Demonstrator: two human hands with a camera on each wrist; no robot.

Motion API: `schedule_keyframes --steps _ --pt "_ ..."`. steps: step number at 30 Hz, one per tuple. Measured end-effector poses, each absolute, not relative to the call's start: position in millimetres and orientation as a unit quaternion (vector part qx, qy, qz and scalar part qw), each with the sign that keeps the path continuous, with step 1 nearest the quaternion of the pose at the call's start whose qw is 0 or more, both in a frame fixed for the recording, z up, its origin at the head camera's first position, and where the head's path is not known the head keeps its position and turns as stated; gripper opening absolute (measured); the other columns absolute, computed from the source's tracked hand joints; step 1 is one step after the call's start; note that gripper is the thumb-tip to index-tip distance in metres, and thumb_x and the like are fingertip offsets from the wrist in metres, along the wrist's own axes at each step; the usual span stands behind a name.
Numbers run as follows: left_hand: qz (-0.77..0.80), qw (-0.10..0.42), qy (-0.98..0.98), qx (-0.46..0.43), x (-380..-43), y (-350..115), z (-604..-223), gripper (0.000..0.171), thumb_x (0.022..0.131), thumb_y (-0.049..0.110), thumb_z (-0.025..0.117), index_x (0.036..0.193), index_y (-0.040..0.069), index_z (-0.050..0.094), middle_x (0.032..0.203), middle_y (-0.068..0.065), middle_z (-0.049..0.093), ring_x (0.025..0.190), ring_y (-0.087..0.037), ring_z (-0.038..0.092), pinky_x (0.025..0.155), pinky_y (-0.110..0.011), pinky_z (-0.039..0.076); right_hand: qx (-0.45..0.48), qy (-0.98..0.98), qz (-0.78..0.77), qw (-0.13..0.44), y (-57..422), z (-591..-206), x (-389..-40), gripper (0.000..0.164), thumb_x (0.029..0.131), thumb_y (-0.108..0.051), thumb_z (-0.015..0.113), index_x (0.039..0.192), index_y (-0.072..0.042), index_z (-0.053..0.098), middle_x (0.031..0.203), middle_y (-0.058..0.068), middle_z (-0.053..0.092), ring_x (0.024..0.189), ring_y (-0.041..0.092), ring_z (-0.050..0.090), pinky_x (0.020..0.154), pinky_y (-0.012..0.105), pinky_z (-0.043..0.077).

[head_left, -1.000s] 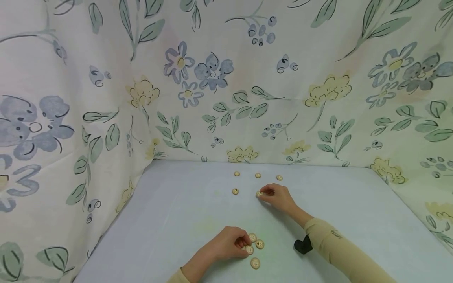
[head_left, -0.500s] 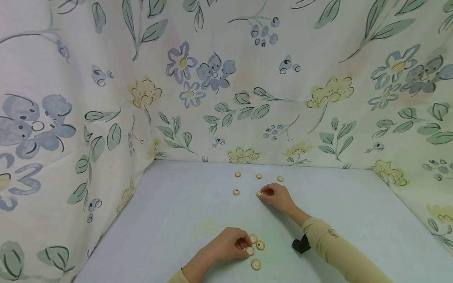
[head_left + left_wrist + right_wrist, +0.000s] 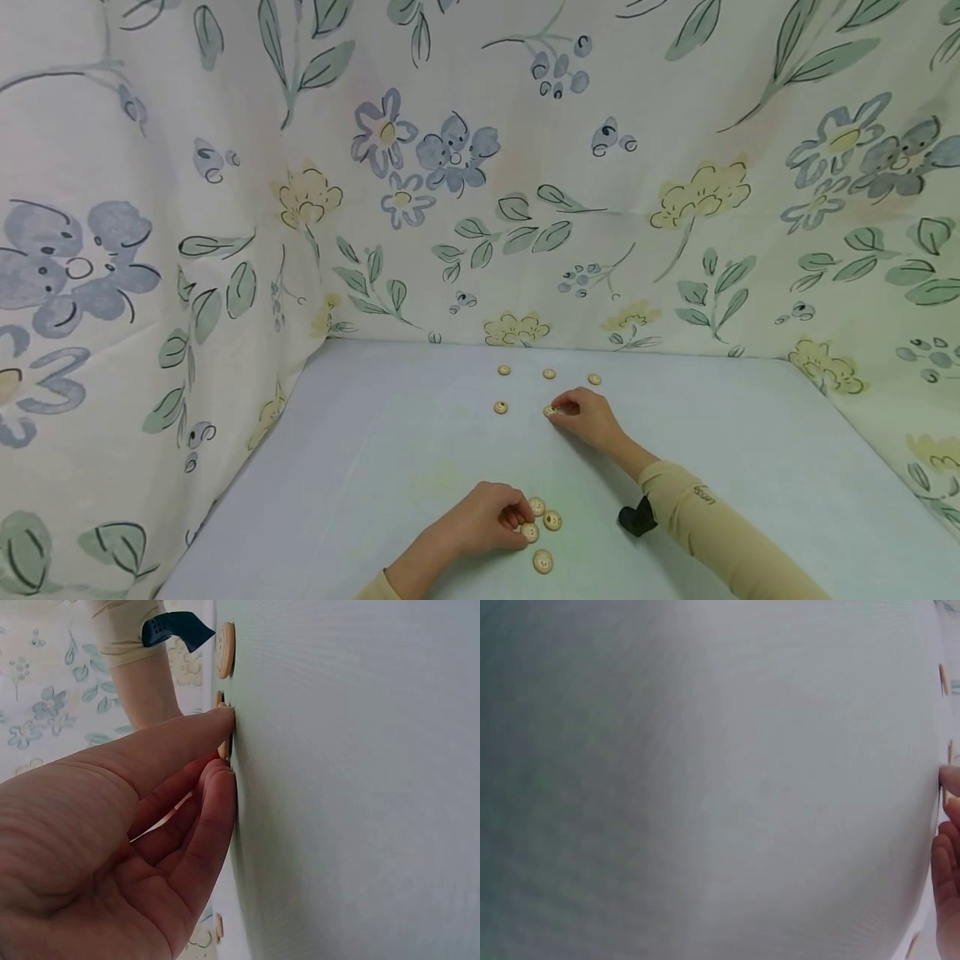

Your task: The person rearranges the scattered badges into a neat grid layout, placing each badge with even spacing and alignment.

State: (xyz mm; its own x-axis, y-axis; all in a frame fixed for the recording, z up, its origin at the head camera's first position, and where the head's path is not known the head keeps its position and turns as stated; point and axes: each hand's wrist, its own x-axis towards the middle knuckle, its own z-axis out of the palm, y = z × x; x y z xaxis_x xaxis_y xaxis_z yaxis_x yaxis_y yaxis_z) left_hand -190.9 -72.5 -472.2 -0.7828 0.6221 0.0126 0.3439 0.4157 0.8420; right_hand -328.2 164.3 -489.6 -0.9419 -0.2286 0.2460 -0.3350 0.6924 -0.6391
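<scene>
In the head view my left hand [image 3: 489, 518] pinches a round wooden button [image 3: 531, 532] on the near part of the white table, thumb and fingertips at its edge. Against its far side lie two more buttons, one pale [image 3: 537, 506] and one with a dark mark [image 3: 552, 520]; another button [image 3: 543, 562] lies nearer me. Farther off, my right hand [image 3: 592, 419] pinches a button [image 3: 550, 411] at the table surface, its right part hidden by the fingers. The left wrist view shows the left thumb and fingers [image 3: 214, 796] meeting on the button's edge.
A back row holds three buttons, at left [image 3: 504, 370], middle [image 3: 549, 373] and right [image 3: 595, 379]. Another button [image 3: 501, 407] lies left of my right hand. A black wrist piece [image 3: 637, 517] hangs under the right sleeve. Floral curtain [image 3: 480, 208] borders the table [image 3: 375, 450].
The head view has shifted very slightly. Both hands keep their places, each with its button between the fingers.
</scene>
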Motion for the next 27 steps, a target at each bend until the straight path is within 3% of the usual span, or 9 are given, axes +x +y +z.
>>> schedule_keyframes --steps 17,27 --pt "0.452 0.154 0.83 0.288 -189 -71 -472 0.015 0.077 0.001 0.078 0.088 0.006 0.069 0.073 0.008 0.058 0.066 0.001 0.051 0.064 -0.016 0.047 0.147 -0.916 0.367 0.065 168 -490 -322 0.018 0.083 -0.013 0.078 0.099 -0.006 0.072 0.095 0.004 0.065 0.089 0.019 0.06 0.08 0.038 0.05" --pt "0.459 0.152 0.825 0.291 -189 -73 -470 0.015 0.076 0.0 0.078 0.087 0.006 0.069 0.073 0.006 0.059 0.065 0.002 0.05 0.063 -0.016 0.047 0.139 -0.905 0.399 0.053 170 -489 -302 0.022 0.082 -0.017 0.079 0.101 -0.009 0.072 0.096 0.001 0.067 0.088 0.016 0.06 0.078 0.032 0.05"
